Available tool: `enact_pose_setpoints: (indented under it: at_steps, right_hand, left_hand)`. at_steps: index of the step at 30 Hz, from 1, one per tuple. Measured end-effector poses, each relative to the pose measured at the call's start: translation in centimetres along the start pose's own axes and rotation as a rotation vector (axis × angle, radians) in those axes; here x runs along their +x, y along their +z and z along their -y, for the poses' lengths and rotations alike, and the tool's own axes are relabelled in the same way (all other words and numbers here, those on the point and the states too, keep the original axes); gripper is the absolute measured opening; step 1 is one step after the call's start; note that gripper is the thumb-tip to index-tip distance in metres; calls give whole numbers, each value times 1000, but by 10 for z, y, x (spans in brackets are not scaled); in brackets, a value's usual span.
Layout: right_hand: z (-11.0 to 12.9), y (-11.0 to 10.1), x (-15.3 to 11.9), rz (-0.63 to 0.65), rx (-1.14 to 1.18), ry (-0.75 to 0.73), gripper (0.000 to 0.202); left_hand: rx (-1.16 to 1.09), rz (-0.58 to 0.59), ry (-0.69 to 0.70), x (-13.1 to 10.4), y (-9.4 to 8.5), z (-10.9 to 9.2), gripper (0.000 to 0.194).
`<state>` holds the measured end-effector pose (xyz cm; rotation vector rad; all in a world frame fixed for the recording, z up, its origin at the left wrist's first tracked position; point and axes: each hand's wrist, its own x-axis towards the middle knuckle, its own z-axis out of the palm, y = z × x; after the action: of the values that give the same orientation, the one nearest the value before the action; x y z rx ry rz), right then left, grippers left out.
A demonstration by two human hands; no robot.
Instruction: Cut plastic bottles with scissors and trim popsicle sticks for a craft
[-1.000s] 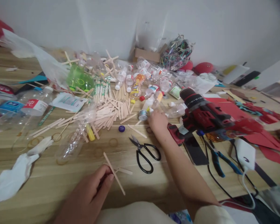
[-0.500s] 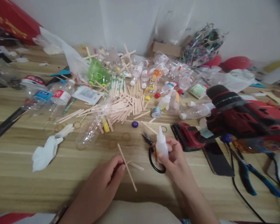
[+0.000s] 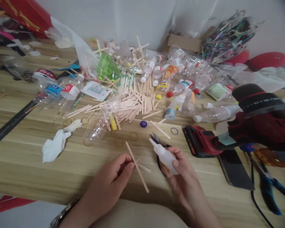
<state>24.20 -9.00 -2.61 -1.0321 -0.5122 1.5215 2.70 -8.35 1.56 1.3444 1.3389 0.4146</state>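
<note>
My left hand (image 3: 111,179) pinches a long wooden craft stick (image 3: 137,167) that slants across the table near the front edge; a shorter stick (image 3: 143,167) lies crossed under it. My right hand (image 3: 180,172) grips a small white glue bottle (image 3: 165,155), its pointed nozzle tilted up and to the left toward the stick. Black-handled scissors (image 3: 158,141) lie just behind the bottle, partly hidden by my right hand.
A heap of craft sticks (image 3: 133,106), empty plastic bottles (image 3: 98,126) and caps fills the middle. A red cordless drill (image 3: 249,123) stands at right beside a dark phone (image 3: 235,172) and blue pliers (image 3: 270,190). A white tissue (image 3: 55,145) and rubber bands lie at left.
My right hand reached into the clutter, came back with the glue bottle and has tipped its nozzle leftward toward the stick. My left hand keeps its hold on the stick.
</note>
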Motion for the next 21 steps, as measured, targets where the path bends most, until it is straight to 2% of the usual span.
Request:
enact_pose_setpoints:
  at_steps: [4, 8, 14, 17, 21]
  right_hand:
    - [11, 1, -3, -51, -6, -34, 34]
    - [25, -1, -10, -58, -95, -114, 36]
    - [44, 9, -17, -190, -56, -268, 34]
    - [46, 13, -14, -160, -12, -241, 38]
    - [39, 16, -10, -159, 95, -221, 40]
  left_hand:
    - [-206, 92, -36, 5, 1, 1, 34]
    - [-303, 103, -13, 4, 0, 1, 33]
    - [-267, 13, -46, -10, -13, 12, 37]
    - [-229, -32, -49, -14, -19, 17, 38]
    - [-198, -33, -42, -14, -17, 18, 39]
